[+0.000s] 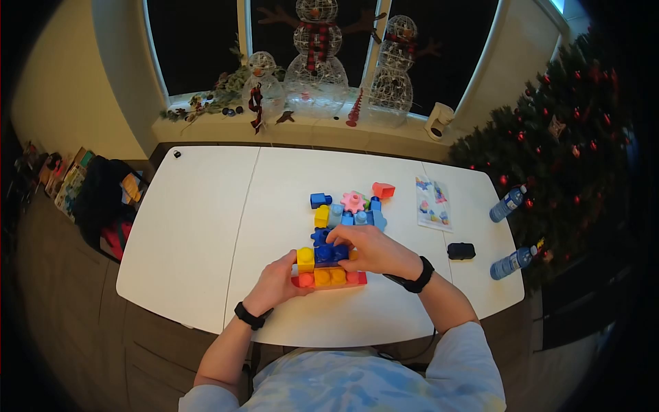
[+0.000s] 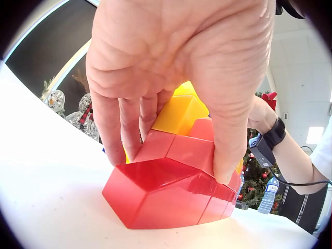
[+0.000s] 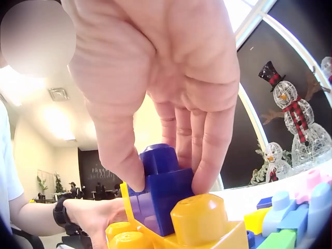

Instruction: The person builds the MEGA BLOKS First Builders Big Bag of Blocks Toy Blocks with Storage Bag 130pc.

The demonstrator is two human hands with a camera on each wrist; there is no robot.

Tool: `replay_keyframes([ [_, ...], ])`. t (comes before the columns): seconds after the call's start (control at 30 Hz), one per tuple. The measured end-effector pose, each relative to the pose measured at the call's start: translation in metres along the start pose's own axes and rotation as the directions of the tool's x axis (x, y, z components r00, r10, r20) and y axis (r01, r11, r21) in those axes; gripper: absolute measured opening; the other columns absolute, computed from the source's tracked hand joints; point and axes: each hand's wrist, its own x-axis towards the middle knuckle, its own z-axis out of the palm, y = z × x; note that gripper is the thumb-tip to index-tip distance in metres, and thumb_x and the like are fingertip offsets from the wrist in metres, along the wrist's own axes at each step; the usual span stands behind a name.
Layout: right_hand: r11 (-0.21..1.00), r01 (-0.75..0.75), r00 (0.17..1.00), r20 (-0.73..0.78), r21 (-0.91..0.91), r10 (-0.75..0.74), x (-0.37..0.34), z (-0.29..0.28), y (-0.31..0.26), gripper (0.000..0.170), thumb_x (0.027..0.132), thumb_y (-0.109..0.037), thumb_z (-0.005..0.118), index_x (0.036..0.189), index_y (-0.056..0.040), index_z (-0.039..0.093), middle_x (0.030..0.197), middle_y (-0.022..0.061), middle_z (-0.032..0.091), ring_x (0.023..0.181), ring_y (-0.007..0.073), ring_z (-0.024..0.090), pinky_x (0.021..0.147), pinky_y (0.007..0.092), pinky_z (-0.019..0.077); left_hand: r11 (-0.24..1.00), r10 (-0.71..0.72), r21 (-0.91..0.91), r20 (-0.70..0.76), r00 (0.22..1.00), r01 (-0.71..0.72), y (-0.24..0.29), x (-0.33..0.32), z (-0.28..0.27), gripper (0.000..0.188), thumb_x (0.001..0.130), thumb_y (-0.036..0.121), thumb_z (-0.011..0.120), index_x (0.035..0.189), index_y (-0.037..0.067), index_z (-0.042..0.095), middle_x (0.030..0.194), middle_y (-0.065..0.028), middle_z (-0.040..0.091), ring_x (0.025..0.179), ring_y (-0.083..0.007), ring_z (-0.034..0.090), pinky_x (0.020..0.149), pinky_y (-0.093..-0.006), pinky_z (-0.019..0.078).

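Note:
A built stack of toy building blocks stands on the white table in front of me. Its base is of red blocks [image 2: 161, 205], with yellow-orange blocks [image 1: 330, 276] among them and a yellow block [image 1: 305, 260] higher up at the left. My left hand [image 1: 273, 283] grips the stack's left end, thumb on the near side and fingers on the far side. Between thumb and fingers, my right hand [image 1: 374, 250] pinches a dark blue block [image 3: 165, 199] on top of the stack. A yellow block [image 3: 199, 220] with a large stud sits right beside that blue one.
Beyond the stack lie loose blocks, among them a pink gear-shaped piece [image 1: 353, 202], a red block [image 1: 384, 190] and a blue block [image 1: 320, 200]. Farther right are a picture bag [image 1: 433, 204], a black case [image 1: 461, 251] and two water bottles [image 1: 508, 204] near the table's edge.

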Motion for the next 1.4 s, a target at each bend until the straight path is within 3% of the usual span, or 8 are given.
replay_keyframes([
  [0.37,0.998,0.066,0.996,-0.067,-0.015,-0.067,-0.002,0.003,0.001,0.041,0.077,-0.006,0.075,0.115,-0.0046,0.06,0.105,0.02,0.074,0.092,0.0368,0.072,0.078,0.0408,0.0576,1.0,0.009,0.03,-0.012,1.0,-0.008,0.006,0.0,-0.002,0.059,0.072,0.024,0.091,0.115,0.003,0.057,0.105,-0.0208,0.07,0.098,-0.0423,0.068,0.081,-0.0446,0.0562],
  [0.57,0.986,-0.082,0.995,0.063,0.147,0.073,0.011,-0.027,0.01,0.047,0.084,-0.012,0.079,0.127,-0.0049,0.062,0.111,0.0174,0.073,0.106,0.0297,0.072,0.093,0.0361,0.0566,0.999,-0.012,0.051,0.014,1.0,0.011,0.004,0.0,-0.005,0.061,0.071,0.024,0.091,0.118,0.004,0.057,0.104,-0.0206,0.071,0.099,-0.0426,0.068,0.082,-0.0446,0.0566],
  [0.67,0.993,-0.034,0.991,-0.127,0.112,0.048,0.039,-0.035,0.049,0.044,0.087,-0.011,0.076,0.129,-0.0074,0.064,0.112,0.0148,0.074,0.106,0.0297,0.071,0.093,0.0366,0.0559,0.998,-0.014,0.069,0.014,1.0,0.013,0.003,-0.001,-0.009,0.061,0.07,0.022,0.091,0.118,0.005,0.058,0.104,-0.0201,0.071,0.099,-0.0429,0.068,0.083,-0.0449,0.0563],
  [0.8,0.972,0.09,0.98,-0.157,-0.215,-0.126,0.076,-0.006,0.093,0.033,0.084,-0.01,0.072,0.116,-0.0078,0.07,0.112,0.0109,0.073,0.112,0.0331,0.064,0.098,0.0436,0.0519,0.995,-0.028,0.102,0.039,0.999,0.024,0.011,-0.003,-0.027,0.061,0.068,0.02,0.091,0.118,0.005,0.058,0.105,-0.0195,0.071,0.099,-0.0425,0.068,0.084,-0.0449,0.0562],
  [0.9,0.935,-0.041,0.998,-0.053,-0.353,0.024,0.094,0.019,0.1,0.036,0.08,-0.016,0.078,0.115,-0.0126,0.072,0.115,0.0098,0.068,0.116,0.032,0.06,0.096,0.0461,0.0518,0.99,-0.032,0.14,0.031,0.999,0.028,0.005,-0.007,-0.042,0.063,0.066,0.018,0.092,0.118,0.005,0.058,0.106,-0.0188,0.071,0.098,-0.041,0.068,0.085,-0.0443,0.0561],
  [1.1,0.763,-0.039,0.999,-0.044,-0.646,0.014,0.11,0.051,0.121,0.025,0.083,-0.01,0.072,0.108,-0.0106,0.071,0.114,0.0124,0.065,0.113,0.0315,0.062,0.09,0.0482,0.0518,0.986,-0.133,0.102,-0.011,0.991,0.133,-0.023,-0.016,-0.063,0.07,0.066,0.019,0.096,0.123,0.005,0.058,0.113,-0.0132,0.072,0.106,-0.0303,0.071,0.092,-0.0416,0.0595],
  [1.33,0.825,-0.01,1.0,0.005,-0.565,0.016,0.11,0.05,0.129,0.02,0.082,-0.008,0.073,0.102,-0.0078,0.071,0.113,0.0149,0.065,0.108,0.0347,0.065,0.088,0.0479,0.0526,0.987,-0.115,0.099,-0.086,0.99,0.123,-0.023,-0.02,-0.072,0.08,0.065,0.02,0.097,0.13,0.004,0.053,0.118,-0.0146,0.069,0.112,-0.0293,0.068,0.1,-0.0375,0.0544],
  [1.4,0.859,-0.022,0.999,-0.038,-0.512,0.003,0.108,0.047,0.126,0.028,0.077,-0.01,0.08,0.104,-0.0085,0.072,0.11,0.015,0.065,0.106,0.0344,0.066,0.087,0.0459,0.0538,0.994,-0.107,-0.016,-0.154,0.982,0.106,-0.013,-0.019,-0.073,0.074,0.069,0.012,0.095,0.131,0.004,0.055,0.122,-0.0075,0.068,0.116,-0.0195,0.065,0.107,-0.0342,0.0504],
])
